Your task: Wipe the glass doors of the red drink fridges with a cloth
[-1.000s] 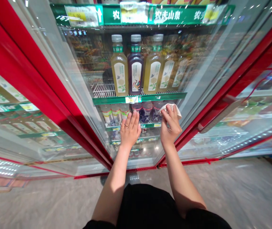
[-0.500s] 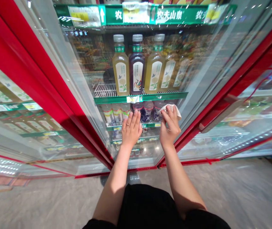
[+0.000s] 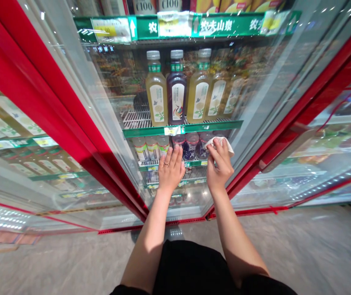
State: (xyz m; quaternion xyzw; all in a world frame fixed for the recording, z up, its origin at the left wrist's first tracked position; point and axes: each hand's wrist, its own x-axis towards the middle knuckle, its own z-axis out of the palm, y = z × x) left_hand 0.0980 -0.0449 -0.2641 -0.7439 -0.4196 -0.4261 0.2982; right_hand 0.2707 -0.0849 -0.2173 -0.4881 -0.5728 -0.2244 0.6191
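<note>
My left hand (image 3: 171, 168) is open, its fingers stretched out and a ring on one of them. It is at the glass door (image 3: 108, 78) of a drinks fridge; whether the palm presses the pane I cannot tell. My right hand (image 3: 220, 166) is closed on a white cloth (image 3: 229, 146), which shows above and beside the fingers, near the right side of the pane. Behind the glass stand tea bottles, one dark (image 3: 177, 92) between paler ones (image 3: 157, 96). Smaller drinks (image 3: 191, 145) are on the shelf beneath, partly hidden by my hands.
Red door frames run down the left (image 3: 71, 131) and right (image 3: 255, 153), with a door handle (image 3: 286, 151) on the right one. Green shelf strips (image 3: 212, 25) carry price tags. Grey floor (image 3: 311, 254) lies below, and neighbouring fridge sections flank this door.
The view has tilted slightly upward, so the shelves and bottles sit lower in the picture. Both hands keep nearly the same place and pose, and the cloth stays in my right hand.
</note>
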